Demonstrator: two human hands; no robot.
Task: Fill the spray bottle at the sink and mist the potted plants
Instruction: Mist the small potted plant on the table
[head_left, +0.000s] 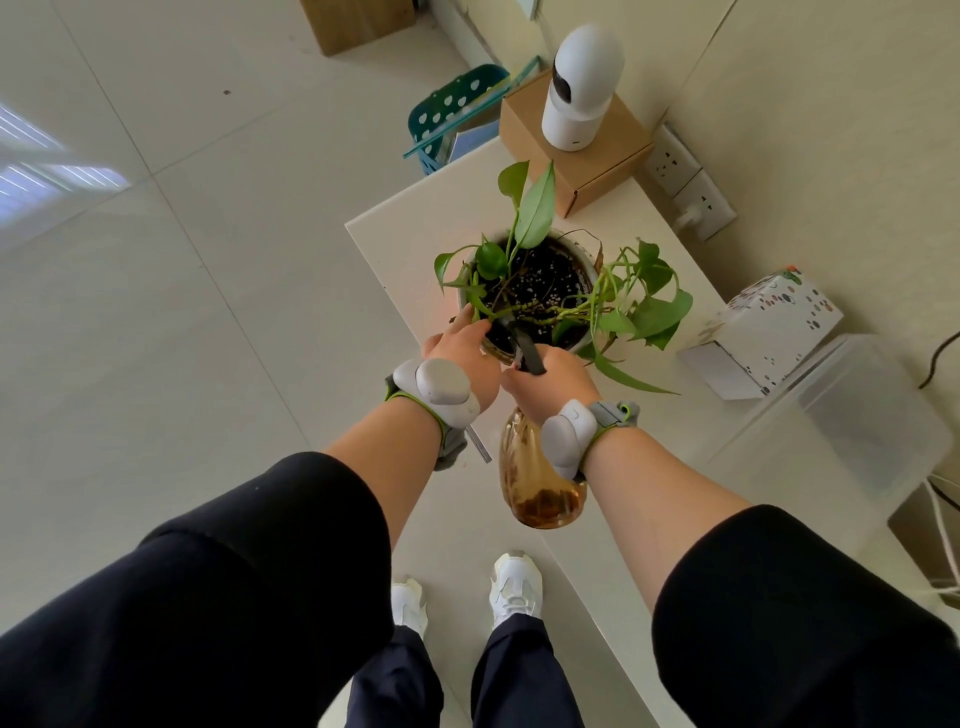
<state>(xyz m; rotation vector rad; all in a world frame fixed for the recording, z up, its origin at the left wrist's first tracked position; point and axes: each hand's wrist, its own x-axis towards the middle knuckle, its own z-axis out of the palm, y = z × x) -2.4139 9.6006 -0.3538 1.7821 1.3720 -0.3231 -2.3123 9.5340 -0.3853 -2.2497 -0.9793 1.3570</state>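
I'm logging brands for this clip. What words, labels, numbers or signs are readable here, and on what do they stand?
No text is readable in this view.
Wrist tracker on the right wrist: one tiny mark, too small to read.
Patterned box: coloured spots only, no letters visible.
White camera, cardboard box, spray bottle: no label shows.

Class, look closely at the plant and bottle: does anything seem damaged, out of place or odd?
Two things. A withered brown leaf hangs at the far rim of the pot among green ones, and the amber spray bottle in the right hand shows brown specks at its base.
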